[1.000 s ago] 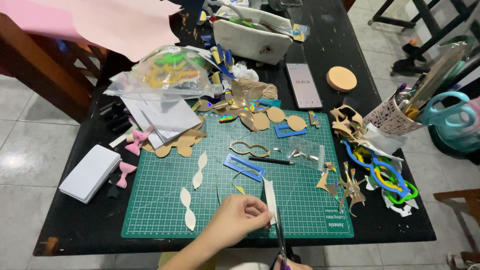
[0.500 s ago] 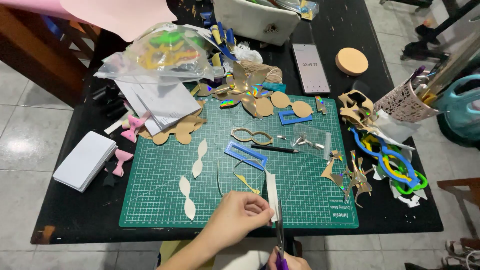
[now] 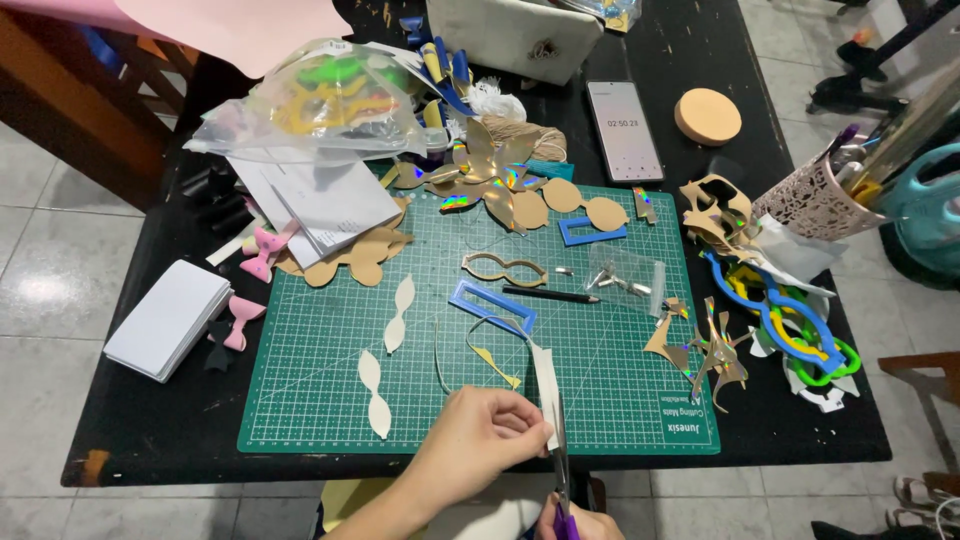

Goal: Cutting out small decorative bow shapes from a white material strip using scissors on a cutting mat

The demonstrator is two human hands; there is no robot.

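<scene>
On a black table [image 3: 150, 440], seen from the head view, a green cutting mat [image 3: 620, 400] is laid out as the largest item, its near edge close to the person. Behind it, a pink sheet [image 3: 230, 20] is seen at the far left corner, and a clear plastic bag [image 3: 320, 100] of coloured cut-outs is set on loose white papers [image 3: 330, 205]. A stack of white cards [image 3: 168, 320] is placed off the mat's left edge, with pink bows [image 3: 258, 250] beside it. A phone [image 3: 624, 130] and a round cork coaster [image 3: 708, 116] are found beyond the mat's far edge; a perforated pen cup [image 3: 815, 205] and blue, green and yellow ring shapes [image 3: 780, 325] are kept to the right. On the mat are recorded brown card ovals [image 3: 570, 200], a blue rectangular frame [image 3: 490, 307], a black pen [image 3: 550, 295] and two white leaf-shaped cut-outs [image 3: 385, 360]. At the mat's near edge, a narrow white paper strip [image 3: 546, 385] is pinched in the closed fingers of the left hand [image 3: 480, 440]. Scissors [image 3: 561, 470] with purple handles are gripped by the right hand [image 3: 580, 522], largely cut off by the picture's lower edge, with the blades set against the strip.
</scene>
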